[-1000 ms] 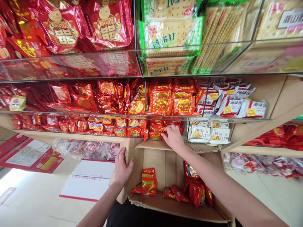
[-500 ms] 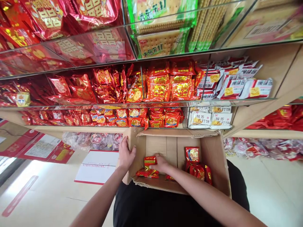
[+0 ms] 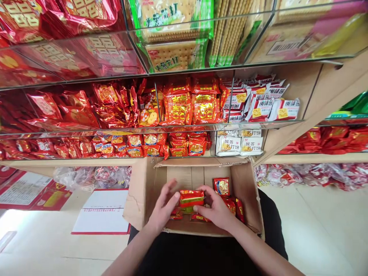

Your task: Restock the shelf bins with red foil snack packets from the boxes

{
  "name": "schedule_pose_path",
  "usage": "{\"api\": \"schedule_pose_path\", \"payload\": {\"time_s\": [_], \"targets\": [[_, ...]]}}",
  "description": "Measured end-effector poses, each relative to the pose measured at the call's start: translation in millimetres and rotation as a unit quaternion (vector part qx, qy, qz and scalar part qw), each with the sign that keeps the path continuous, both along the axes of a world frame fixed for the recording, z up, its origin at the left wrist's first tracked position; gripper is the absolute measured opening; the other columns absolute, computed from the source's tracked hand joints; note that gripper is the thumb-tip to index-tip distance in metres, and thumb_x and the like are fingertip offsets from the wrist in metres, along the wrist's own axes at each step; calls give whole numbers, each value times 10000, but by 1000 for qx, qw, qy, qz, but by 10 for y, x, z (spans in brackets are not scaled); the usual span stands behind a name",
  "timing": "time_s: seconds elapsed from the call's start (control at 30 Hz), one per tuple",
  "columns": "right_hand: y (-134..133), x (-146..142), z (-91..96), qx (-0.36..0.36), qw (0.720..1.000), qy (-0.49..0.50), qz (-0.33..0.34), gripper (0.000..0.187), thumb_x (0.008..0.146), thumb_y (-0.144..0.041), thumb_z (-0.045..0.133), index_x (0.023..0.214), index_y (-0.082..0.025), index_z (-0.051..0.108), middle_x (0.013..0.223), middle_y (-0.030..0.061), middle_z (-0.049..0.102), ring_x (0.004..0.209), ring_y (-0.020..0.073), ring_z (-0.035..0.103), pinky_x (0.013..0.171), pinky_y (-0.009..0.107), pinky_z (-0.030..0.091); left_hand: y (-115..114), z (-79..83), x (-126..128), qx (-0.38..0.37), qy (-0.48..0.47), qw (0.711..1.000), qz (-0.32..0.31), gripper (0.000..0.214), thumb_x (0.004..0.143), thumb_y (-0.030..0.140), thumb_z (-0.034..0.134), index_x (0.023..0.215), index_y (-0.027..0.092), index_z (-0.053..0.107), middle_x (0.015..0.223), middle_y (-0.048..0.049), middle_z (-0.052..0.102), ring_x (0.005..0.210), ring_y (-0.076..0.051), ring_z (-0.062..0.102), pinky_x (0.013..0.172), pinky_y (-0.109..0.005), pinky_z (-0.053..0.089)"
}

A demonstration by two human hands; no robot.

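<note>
Red-and-gold snack packets (image 3: 191,199) are gripped at their right end by my right hand (image 3: 217,209), with the thumb in front and the fingers behind. They are held low inside the cardboard box (image 3: 244,188) on my lap. My left hand (image 3: 163,209) is open at the left end of these packets, its fingers apart and slightly blurred; whether its thumb touches them I cannot tell. Another red packet (image 3: 221,186) lies flat toward the back right of the box. Several more red packets (image 3: 239,210) are piled beside my right hand, partly hidden by it.
In front stand shelves with clear dividers (image 3: 233,96), full of red packets (image 3: 176,107) and white biscuit packets (image 3: 240,144). Green-edged crackers (image 3: 175,53) fill the shelf above. A white red-edged board (image 3: 100,211) lies on the floor at left. Plastic bags (image 3: 97,176) sit under the shelf.
My left hand has left the box's left edge and come inside beside the packets. My right hand has lifted red packets from the box's left side. The view has shifted right.
</note>
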State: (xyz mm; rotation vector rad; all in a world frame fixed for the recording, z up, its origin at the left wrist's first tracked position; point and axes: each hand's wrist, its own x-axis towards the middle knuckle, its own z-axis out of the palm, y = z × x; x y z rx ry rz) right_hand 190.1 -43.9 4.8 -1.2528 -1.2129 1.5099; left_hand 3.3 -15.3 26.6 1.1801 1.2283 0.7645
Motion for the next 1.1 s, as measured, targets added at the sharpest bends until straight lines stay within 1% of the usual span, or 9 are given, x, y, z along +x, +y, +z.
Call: {"api": "schedule_pose_path", "payload": {"time_s": [0.13, 0.3, 0.43, 0.57, 0.63, 0.7, 0.87, 0.97, 1.1], "targets": [[-109, 115, 258, -8, 998, 52, -21, 538, 735, -220, 578, 1232, -262, 376, 1105, 36, 576, 974, 161, 564, 845, 317, 458, -8, 150, 327, -266, -257, 928, -48, 432, 807, 445, 452, 1128, 160, 502, 1106, -129, 606, 1013, -252, 572, 842, -403, 460], [-196, 341, 341, -56, 985, 77, -146, 500, 700, -335, 637, 1150, -222, 450, 1032, 63, 624, 928, 210, 598, 802, 367, 493, 48, 176, 449, -306, -279, 910, 28, 406, 789, 439, 494, 1106, 185, 492, 1046, -98, 640, 931, -230, 614, 811, -402, 471], [-233, 438, 380, 75, 948, -68, -302, 378, 730, -293, 617, 1080, -266, 479, 1077, 59, 602, 946, 217, 587, 801, 390, 489, 46, 198, 489, -312, -270, 908, 68, 446, 769, 462, 513, 1122, 194, 468, 1081, -99, 621, 897, -224, 623, 801, -407, 470], [-222, 239, 361, 286, 910, -268, -138, 362, 795, -149, 479, 1107, -329, 505, 1171, 26, 561, 1124, 232, 467, 942, 478, 357, 17, 258, 557, -333, -331, 883, 13, 449, 795, 490, 451, 1116, 179, 497, 1103, -107, 606, 956, -219, 597, 804, -371, 469], [-221, 130, 326, 328, 898, -291, -30, 397, 787, -148, 484, 1143, -323, 496, 1171, 25, 564, 1167, 248, 421, 958, 502, 330, -5, 263, 572, -313, -369, 875, 3, 374, 805, 433, 473, 1087, 191, 514, 1089, -89, 614, 979, -206, 586, 814, -350, 467], [-223, 80, 293, 338, 907, -251, -18, 373, 781, -168, 507, 1134, -288, 504, 1176, 42, 556, 1173, 248, 414, 953, 487, 349, -27, 244, 562, -294, -375, 879, 22, 293, 788, 326, 543, 1063, 231, 506, 1053, -54, 632, 945, -194, 603, 800, -355, 476], [-128, 166, 253, 160, 958, -133, -196, 333, 793, -274, 522, 1123, -232, 503, 1105, 80, 575, 1022, 221, 531, 854, 401, 449, -48, 209, 516, -267, -319, 909, 32, 294, 764, 246, 589, 1036, 238, 478, 1012, -46, 643, 865, -179, 634, 764, -364, 497], [-28, 216, 258, 34, 987, -30, -154, 423, 766, -350, 554, 1160, -221, 476, 989, 62, 607, 893, 194, 578, 778, 351, 486, -42, 206, 526, -237, -300, 924, 0, 292, 766, 260, 587, 1035, 222, 480, 1048, -55, 626, 894, -177, 622, 763, -340, 503], [-6, 231, 265, -3, 991, -5, -137, 439, 720, -324, 603, 1135, -229, 496, 885, 21, 585, 786, 157, 558, 721, 301, 479, -43, 139, 517, -235, -262, 936, -2, 301, 770, 354, 563, 1018, 214, 466, 1029, -60, 622, 855, -171, 628, 700, -312, 517]]}}
